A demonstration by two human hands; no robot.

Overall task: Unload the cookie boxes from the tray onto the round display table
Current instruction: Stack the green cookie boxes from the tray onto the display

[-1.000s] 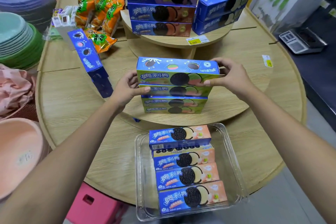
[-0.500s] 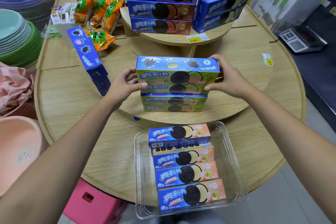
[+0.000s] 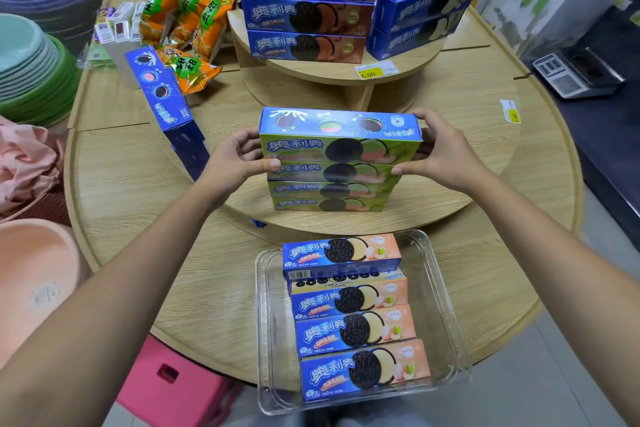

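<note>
A stack of green cookie boxes [image 3: 332,189] stands on the middle tier of the round wooden display table [image 3: 131,180]. The top green box [image 3: 337,135] rests on that stack, gripped at its left end by my left hand [image 3: 239,158] and at its right end by my right hand [image 3: 440,152]. In front, at the table's near edge, a clear plastic tray [image 3: 440,305] holds several blue-and-peach cookie boxes [image 3: 353,319], one lying across the others at the far end.
The top tier [image 3: 346,74] carries purple and blue cookie boxes and a yellow price tag. A blue box [image 3: 162,97] leans at the left near orange snack bags [image 3: 187,7]. Stacked plastic plates, a pink basin and a pink stool lie left; a scale sits right.
Both hands have lowered the top green box a little onto the stack and squared it up. The tray's boxes have not moved.
</note>
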